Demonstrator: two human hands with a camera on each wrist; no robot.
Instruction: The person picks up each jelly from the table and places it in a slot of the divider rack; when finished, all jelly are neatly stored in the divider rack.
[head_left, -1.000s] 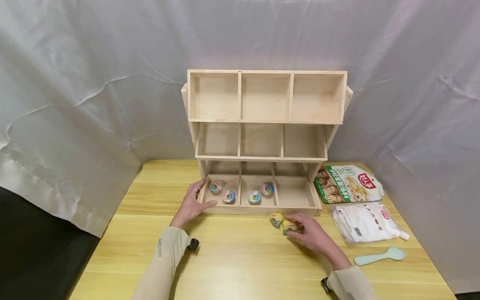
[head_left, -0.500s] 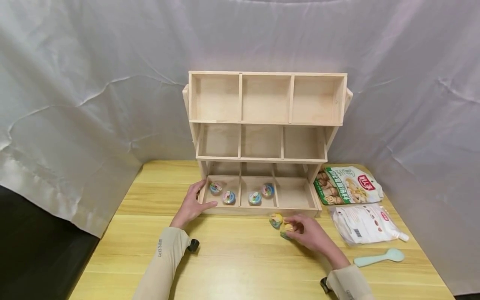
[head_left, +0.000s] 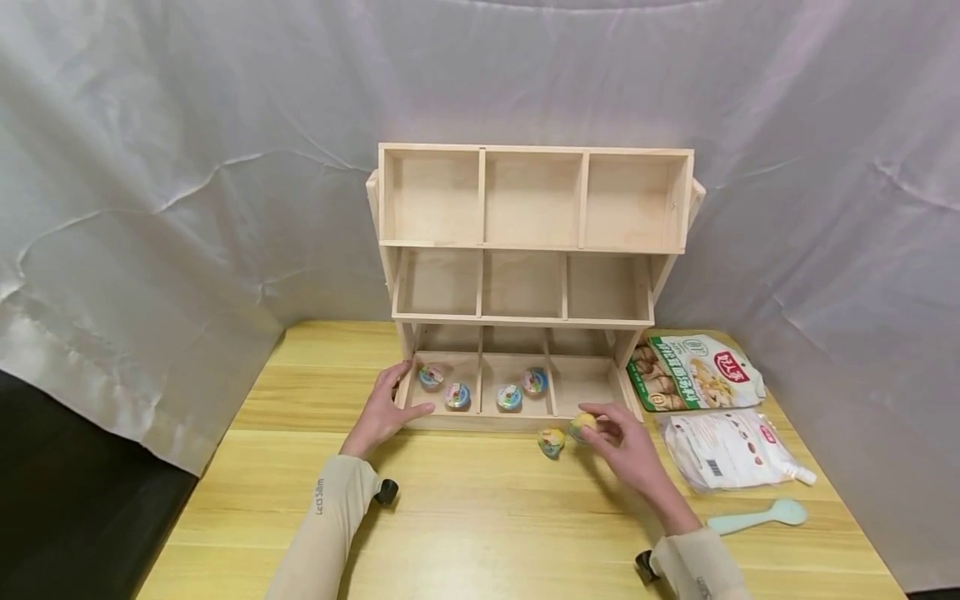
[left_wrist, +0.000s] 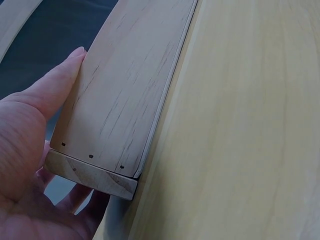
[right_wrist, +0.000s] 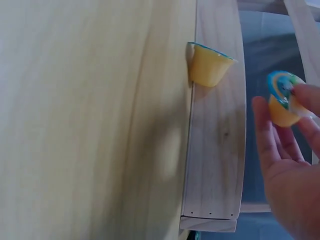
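My right hand (head_left: 630, 450) pinches a yellow jelly cup (head_left: 582, 427) between thumb and fingers, just in front of the bottom tier's right compartment. In the right wrist view this held jelly cup (right_wrist: 283, 116) is tilted, its printed blue-rimmed lid showing. A second yellow jelly cup (head_left: 551, 442) lies on the table against the tier's front board. With the thumb along the front board and fingers round the side, my left hand (head_left: 378, 417) grips the left corner of the wooden rack (left_wrist: 120, 95). Two blue-lidded jelly cups (head_left: 457, 396) lie in the left compartment, two more (head_left: 509, 397) in the middle one.
The rack's middle and top tiers (head_left: 532, 200) rise behind, each split into three compartments. On the right of the table (head_left: 465, 533) lie a green-and-white food pouch (head_left: 697, 371), a white spouted pouch (head_left: 735, 448) and a pale green spoon (head_left: 759, 516). Grey curtains surround the table.
My right hand has lifted one yellow jelly cup off the table and moved it up toward the rack. The left hand stays at the rack's corner.
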